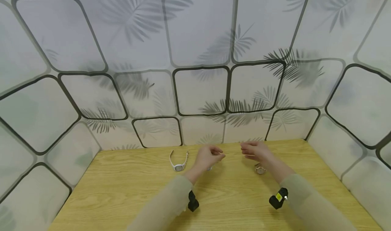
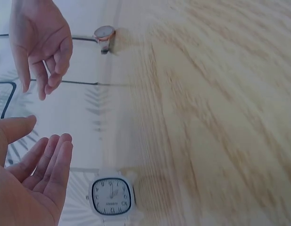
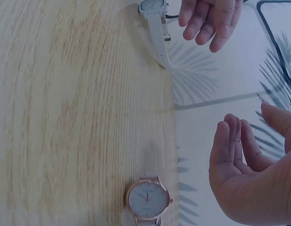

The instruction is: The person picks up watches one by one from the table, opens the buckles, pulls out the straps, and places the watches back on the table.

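My left hand hovers over the table near its back edge, fingers loosely bent, with nothing in it. Partly behind it lies a watch; the left wrist view shows a white square-faced watch beside this hand. My right hand is also raised, its relaxed fingers facing the left hand across a gap. Just below the right hand sits a round watch with a rose-gold case. Farther left is a white watch, its strap ends spread toward the wall.
The wooden table meets a patterned fabric wall with leaf prints at its back, and similar walls rise at the left and right. Small black devices are strapped at both sleeves.
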`<state>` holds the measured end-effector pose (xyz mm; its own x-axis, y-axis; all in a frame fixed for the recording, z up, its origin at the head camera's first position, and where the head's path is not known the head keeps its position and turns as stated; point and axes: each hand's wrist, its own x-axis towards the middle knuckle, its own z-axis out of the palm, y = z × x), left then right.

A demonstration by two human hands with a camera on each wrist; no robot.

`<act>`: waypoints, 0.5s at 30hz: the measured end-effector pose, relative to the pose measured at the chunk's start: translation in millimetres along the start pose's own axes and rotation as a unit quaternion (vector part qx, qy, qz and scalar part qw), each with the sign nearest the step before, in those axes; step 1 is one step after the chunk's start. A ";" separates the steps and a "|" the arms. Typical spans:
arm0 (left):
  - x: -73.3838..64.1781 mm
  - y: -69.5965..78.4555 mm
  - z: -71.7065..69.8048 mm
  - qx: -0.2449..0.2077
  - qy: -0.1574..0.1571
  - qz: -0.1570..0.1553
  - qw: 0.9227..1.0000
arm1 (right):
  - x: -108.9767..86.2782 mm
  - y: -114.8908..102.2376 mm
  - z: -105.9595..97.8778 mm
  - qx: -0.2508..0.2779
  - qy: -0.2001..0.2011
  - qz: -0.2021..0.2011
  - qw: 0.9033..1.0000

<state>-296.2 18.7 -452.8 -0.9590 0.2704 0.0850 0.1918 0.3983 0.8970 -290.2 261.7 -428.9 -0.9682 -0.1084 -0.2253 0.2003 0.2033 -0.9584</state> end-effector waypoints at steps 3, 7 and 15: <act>-0.5 3.2 6.3 -0.005 -0.007 -0.004 1.000 | -3.9 0.4 -7.1 -0.001 0.000 -0.001 1.000; -0.8 7.4 14.1 0.004 -0.013 -0.009 1.000 | -8.5 2.2 -15.6 0.010 0.002 0.004 1.000; -3.5 8.1 28.6 0.002 -0.027 -0.003 1.000 | -16.6 11.5 -34.2 0.035 0.010 0.013 0.999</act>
<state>-285.4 46.0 -458.3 -0.9475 0.3148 0.0571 0.1879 0.4031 0.8957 -276.9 299.0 -430.2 -0.9652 -0.0837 -0.2479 0.2351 0.1381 -0.9621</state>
